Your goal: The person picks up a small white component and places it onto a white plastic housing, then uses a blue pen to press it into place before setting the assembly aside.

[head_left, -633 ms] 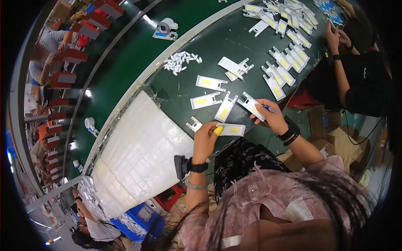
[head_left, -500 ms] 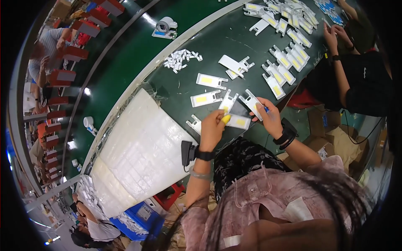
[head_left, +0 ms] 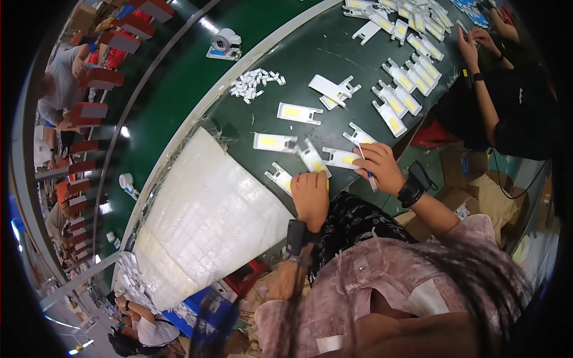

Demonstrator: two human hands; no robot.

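Note:
My left hand point(head_left: 310, 200) is closed, fingers bunched on the near end of a flat white plate with a yellow patch point(head_left: 308, 155), partly blurred. To the right, the fingers of my right hand point(head_left: 381, 168) grip the end of another white plate point(head_left: 340, 159), with its forked end pointing left. A thin stick with a blue part point(head_left: 371, 176) also shows at that hand; its kind is unclear. Beyond the fingers lies a forked plate point(head_left: 359, 135), partly covered. Near my left hand are a forked plate point(head_left: 279, 177) and another plate point(head_left: 271, 142).
Small white pieces point(head_left: 256, 82) are heaped toward the far edge of the dark table point(head_left: 298, 62). More plates point(head_left: 409, 83) lie in rows and piles at right, beside a co-worker's arm point(head_left: 486, 110). A white wrapped slab point(head_left: 203, 203) covers the left side.
My left hand has turned and come nearer, now on a plate in front of it. My right hand has lowered to a plate. One plate has shifted left.

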